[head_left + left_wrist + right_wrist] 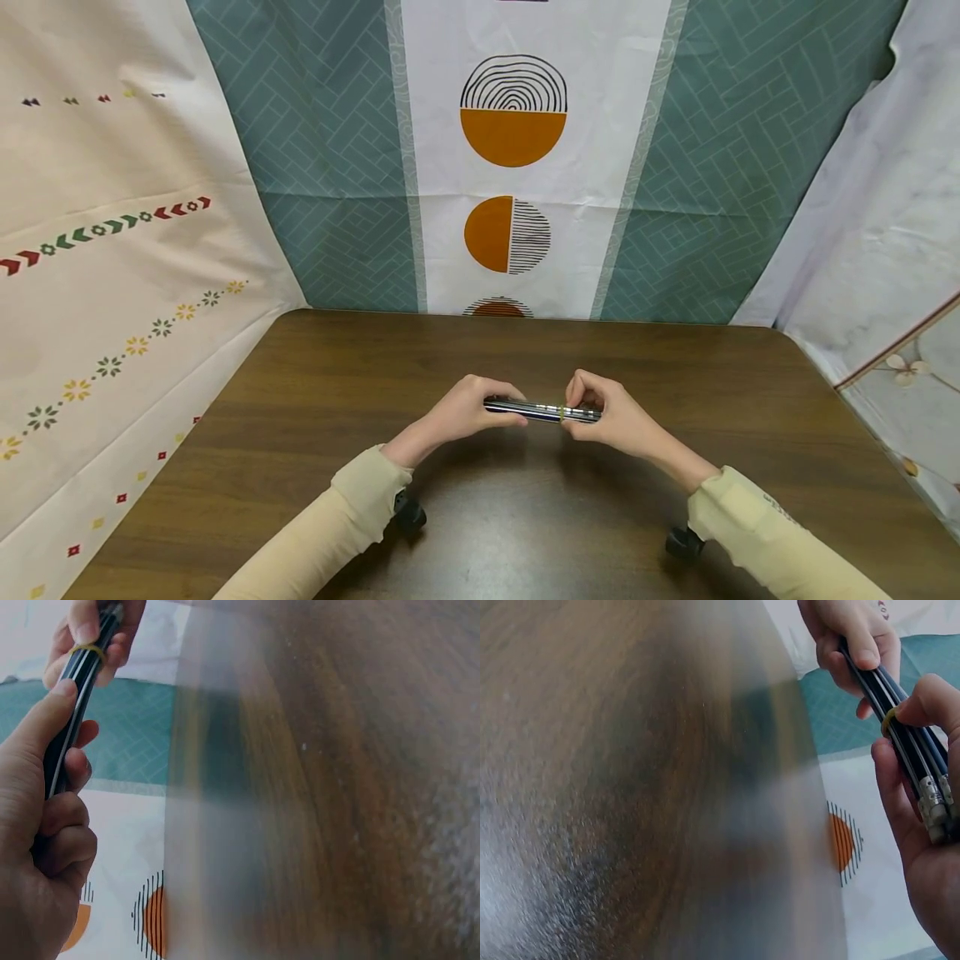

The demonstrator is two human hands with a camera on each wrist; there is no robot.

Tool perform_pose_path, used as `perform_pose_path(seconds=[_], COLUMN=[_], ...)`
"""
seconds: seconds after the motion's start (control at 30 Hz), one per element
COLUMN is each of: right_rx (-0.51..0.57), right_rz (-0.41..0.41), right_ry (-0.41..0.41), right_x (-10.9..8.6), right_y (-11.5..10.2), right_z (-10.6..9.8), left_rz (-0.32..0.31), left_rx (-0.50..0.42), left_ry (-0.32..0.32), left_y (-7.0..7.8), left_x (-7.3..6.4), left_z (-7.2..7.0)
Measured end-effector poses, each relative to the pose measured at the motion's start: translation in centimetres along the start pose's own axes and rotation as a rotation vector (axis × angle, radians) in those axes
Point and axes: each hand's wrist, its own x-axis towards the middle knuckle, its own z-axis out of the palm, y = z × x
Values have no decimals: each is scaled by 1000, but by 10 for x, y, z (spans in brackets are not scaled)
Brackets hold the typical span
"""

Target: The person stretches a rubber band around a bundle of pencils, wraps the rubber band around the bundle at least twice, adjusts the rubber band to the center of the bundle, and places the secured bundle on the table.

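Observation:
A bundle of dark, striped pencils (542, 410) is held level above the table between both hands. My left hand (474, 407) grips one end, its thumb along the near side and its fingers curled round behind. A thin yellow rubber band (887, 722) circles the bundle toward the other end. There my right hand (613, 414) pinches at the band with thumb and fingertips on opposite sides of the pencils. Silver ferrules (931, 796) at the eraser end show inside the right palm in the right wrist view. The left palm covers the opposite ends.
A brown wooden table (375, 358) with a glossy surface lies under the hands. Patterned cloths hang round it: a teal and white curtain (337, 167) behind, a cream cloth (112, 275) on the left, a whitish one (862, 250) on the right. Dark wrist devices (410, 512) show below the sleeves.

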Motion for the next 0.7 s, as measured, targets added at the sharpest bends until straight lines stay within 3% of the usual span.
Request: perform_pose_path(seconds=[0.5,0.7], right_rx=[86,43], right_rz=[45,116], right_ry=[19,11], right_x=[-1,0], right_y=[-6,-10], right_z=[4,4], left_rz=[29,28], left_rx=[-49,-92], left_ry=[32,31], left_y=[4,5], left_x=[-2,-4], left_z=[0,2])
